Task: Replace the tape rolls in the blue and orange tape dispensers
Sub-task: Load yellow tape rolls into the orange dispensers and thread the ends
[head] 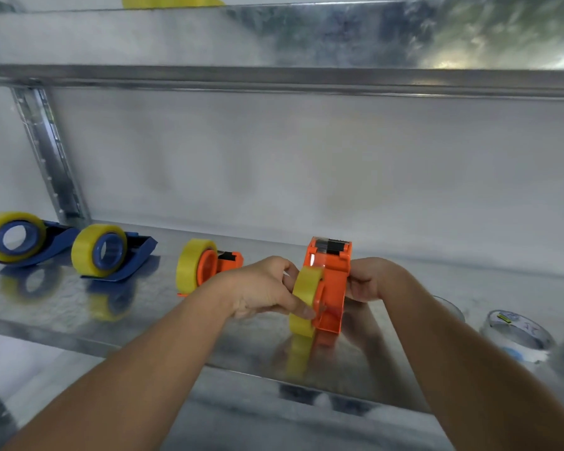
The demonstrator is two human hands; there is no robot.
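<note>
An orange tape dispenser (331,281) stands on the metal shelf (79,307), its cutter end pointing away from me. My right hand (370,279) grips its right side. My left hand (264,288) holds a yellow tape roll (303,304) against the dispenser's left side, thumb on the roll's edge. A second orange dispenser (223,262) with a yellow roll (192,265) stands to the left. Two blue dispensers (137,255) (56,239), each carrying a yellow roll (88,249) (0,229), stand further left.
Clear tape rolls (518,333) lie on the shelf at the right, one partly behind my right forearm. An upper metal shelf (274,76) runs overhead with something yellow (170,1) on it. A slotted upright post (49,157) stands at the back left.
</note>
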